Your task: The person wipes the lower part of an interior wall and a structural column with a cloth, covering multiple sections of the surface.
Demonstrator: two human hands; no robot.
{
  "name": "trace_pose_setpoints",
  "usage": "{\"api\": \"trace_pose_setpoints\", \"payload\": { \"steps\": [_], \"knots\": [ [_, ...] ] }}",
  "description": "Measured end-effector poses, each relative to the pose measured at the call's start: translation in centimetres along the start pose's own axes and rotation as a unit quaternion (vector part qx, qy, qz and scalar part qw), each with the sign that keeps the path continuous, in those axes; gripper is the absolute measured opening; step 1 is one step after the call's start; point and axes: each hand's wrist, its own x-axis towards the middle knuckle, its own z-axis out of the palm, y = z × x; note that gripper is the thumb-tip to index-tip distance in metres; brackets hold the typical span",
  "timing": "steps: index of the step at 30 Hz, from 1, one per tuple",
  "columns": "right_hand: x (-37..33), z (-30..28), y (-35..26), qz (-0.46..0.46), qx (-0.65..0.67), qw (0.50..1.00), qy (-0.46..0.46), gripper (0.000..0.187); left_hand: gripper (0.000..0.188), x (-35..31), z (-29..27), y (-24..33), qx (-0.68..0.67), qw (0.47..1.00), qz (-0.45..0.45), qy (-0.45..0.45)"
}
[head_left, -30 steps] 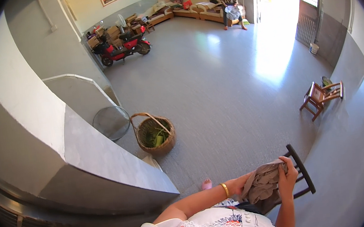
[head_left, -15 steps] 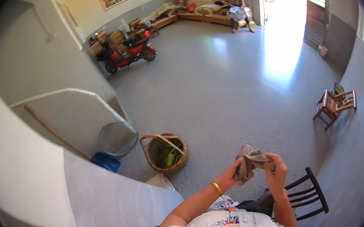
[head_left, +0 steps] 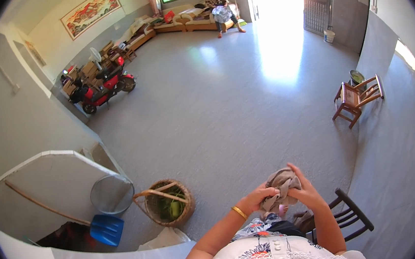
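One wide grey floor (head_left: 205, 109) takes up most of the view. Compared with 0.5 s ago, the whole room sits further left in frame, so the camera has turned to the right.

Red scooter (head_left: 106, 90): shifted left with the room. Dark slatted chair (head_left: 355, 210): beside the right forearm, as at 0.5 s ago; at 1.0 s ago its back showed next to the right hand. Wicker basket (head_left: 190, 203), greens inside: on the floor, left of the hands. Blue shovel (head_left: 107, 230): out of view at 1.0 s ago, now fully clear of the wall edge.

Pose: both forearms rise from the lower edge and converge. Left hand (head_left: 256, 198) grips the bundle's left side, thumb laid across its front. Right hand (head_left: 308, 192) holds the opposite side, thumb inward, fingers straighter and pointing up; at 0.5 s ago they were bent.

Grey-brown cloth (head_left: 281, 182): held between the two hands, above the floor, gathered into a rounder, more compact bundle than at 1.0 s ago, when it hung loosely.
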Motion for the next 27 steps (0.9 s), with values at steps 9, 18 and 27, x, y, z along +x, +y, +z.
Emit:
{"api": "trace_pose_setpoints", "payload": {
  "steps": [9,18,27],
  "knots": [
    [4.4,-10.3,1.1,-0.033,0.019,0.988,0.148,0.032,0.038,14.1,2.1,2.4,-0.005,0.997,-0.076,-0.016],
    [5.3,-18.2,2.7,-0.045,-0.187,0.897,0.399,0.017,0.047,25.0,5.8,2.7,0.056,0.986,-0.145,-0.068],
    [1.3,-25.2,8.0,-0.051,0.498,0.775,0.387,0.034,0.026,36.6,10.7,-1.1,0.052,0.975,-0.206,-0.070]
  ]
}}
